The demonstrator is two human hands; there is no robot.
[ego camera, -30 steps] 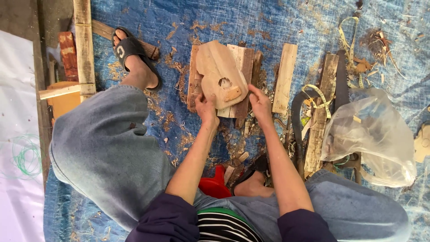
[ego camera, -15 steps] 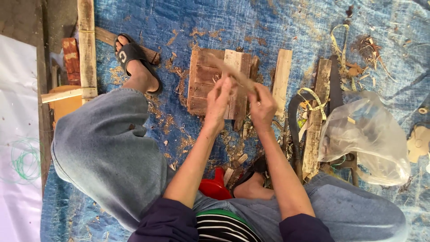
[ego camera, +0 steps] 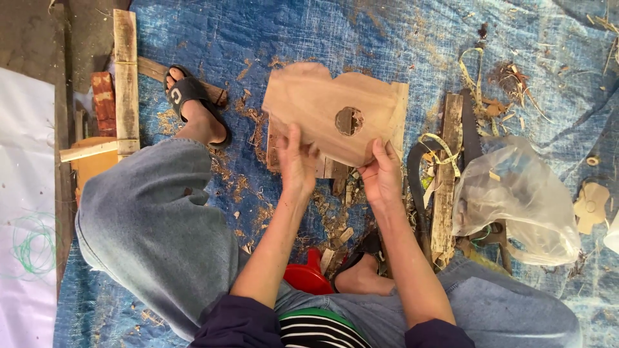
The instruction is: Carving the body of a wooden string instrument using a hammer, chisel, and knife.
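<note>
I hold a flat carved piece of pale wood (ego camera: 316, 106) with a round hole in it, its broad face turned up toward me. My left hand (ego camera: 295, 161) grips its near edge on the left, thumb on top. My right hand (ego camera: 382, 173) grips the near edge on the right, below the hole. Under the piece lies a reddish wooden block (ego camera: 325, 169) on the blue tarp (ego camera: 400, 38), mostly hidden by the piece.
My legs in grey trousers spread to both sides, the left foot in a black sandal (ego camera: 190, 96). Wood strips (ego camera: 126, 77) lie at left; a plank (ego camera: 445, 193), a clear plastic bag (ego camera: 509, 200) and shavings lie at right. A red item (ego camera: 306, 277) sits between my legs.
The wooden piece was turned over in my hands: from upright and narrow a second ago, through edge-on, to its broad flat face up now, lifted closer to the camera.
</note>
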